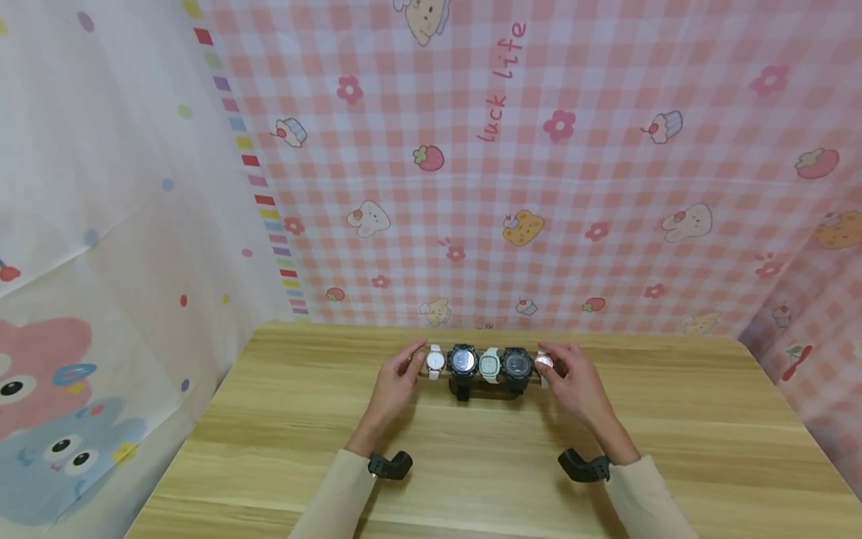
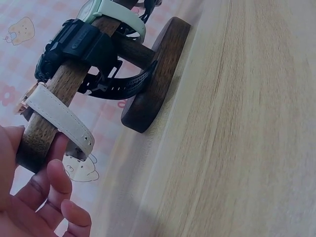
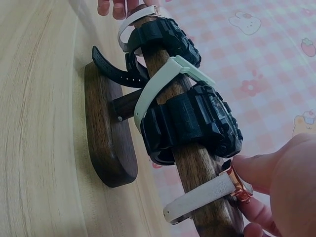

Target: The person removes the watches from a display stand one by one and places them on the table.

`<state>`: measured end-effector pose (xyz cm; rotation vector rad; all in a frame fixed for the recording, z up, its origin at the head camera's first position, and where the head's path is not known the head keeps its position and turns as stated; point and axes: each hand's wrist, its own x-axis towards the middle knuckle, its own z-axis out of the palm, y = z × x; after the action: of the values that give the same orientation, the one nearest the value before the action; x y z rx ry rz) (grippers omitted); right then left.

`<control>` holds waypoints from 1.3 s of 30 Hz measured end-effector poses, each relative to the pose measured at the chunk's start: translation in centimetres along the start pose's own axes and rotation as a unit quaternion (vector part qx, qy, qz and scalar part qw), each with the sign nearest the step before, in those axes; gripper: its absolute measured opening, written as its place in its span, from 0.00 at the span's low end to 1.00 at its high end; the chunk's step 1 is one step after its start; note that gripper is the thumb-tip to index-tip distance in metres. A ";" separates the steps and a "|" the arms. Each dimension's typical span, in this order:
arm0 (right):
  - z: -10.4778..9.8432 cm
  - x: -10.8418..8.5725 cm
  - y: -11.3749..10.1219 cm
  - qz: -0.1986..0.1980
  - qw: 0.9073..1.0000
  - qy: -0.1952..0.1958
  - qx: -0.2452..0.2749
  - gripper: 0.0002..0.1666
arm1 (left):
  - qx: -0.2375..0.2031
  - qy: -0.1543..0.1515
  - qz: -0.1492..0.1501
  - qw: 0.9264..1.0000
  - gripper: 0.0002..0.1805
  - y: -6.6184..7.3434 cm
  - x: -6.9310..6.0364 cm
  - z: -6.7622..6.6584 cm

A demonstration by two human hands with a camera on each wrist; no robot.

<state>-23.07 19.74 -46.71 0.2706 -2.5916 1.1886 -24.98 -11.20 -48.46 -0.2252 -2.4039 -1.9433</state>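
A dark wooden watch stand (image 3: 109,133) carries several watches in a row along its crossbar. My left hand (image 1: 393,383) holds the left end of that bar between thumb and fingers, beside a white-strapped watch (image 1: 435,361). At the bar's right end my right hand (image 1: 581,383) pinches the rose-gold case of another white-strapped watch (image 3: 202,198), whose strap goes round the bar. Between these two hang a black watch (image 1: 462,360), a mint-green watch (image 1: 489,364) and a second black watch (image 3: 197,118). One black strap dangles loose near the base.
The stand's base rests on a light wood-grain table (image 1: 289,434), toward its back edge. Behind rises a pink checked cloth (image 1: 498,180), and a white patterned cloth (image 1: 135,187) hangs on the left. Each wrist wears a black camera strap (image 1: 584,468).
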 end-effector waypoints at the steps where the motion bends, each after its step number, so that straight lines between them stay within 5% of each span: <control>1: 0.0 0.0 0.0 0.000 1.000 -0.001 -0.001 0.22 | -0.003 -0.001 0.000 1.000 0.20 0.5 -0.2 0.0; 13: -0.3 0.1 0.1 0.009 1.000 -0.006 -0.001 0.21 | -0.006 -0.006 0.010 1.000 0.19 1.7 -0.8 -0.1; 17: -0.5 0.1 0.3 0.019 1.000 -0.008 -0.001 0.21 | 0.002 -0.005 0.009 1.000 0.19 1.3 -0.6 -0.1; 26: -0.8 0.1 0.6 0.034 0.999 0.002 -0.010 0.22 | 0.007 0.015 0.015 1.000 0.19 -2.1 0.7 0.3; 36: -1.0 -0.1 1.1 0.022 1.000 0.016 -0.004 0.20 | -0.005 0.013 0.015 1.000 0.18 -2.1 0.6 0.3; 39: -1.1 -0.2 1.3 0.017 1.000 0.022 0.001 0.20 | -0.005 0.008 0.008 1.000 0.19 -1.0 0.3 0.2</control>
<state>-23.06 21.41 -46.99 0.2007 -2.5677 1.1941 -25.37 -11.19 -49.47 -0.2279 -2.3746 -1.9429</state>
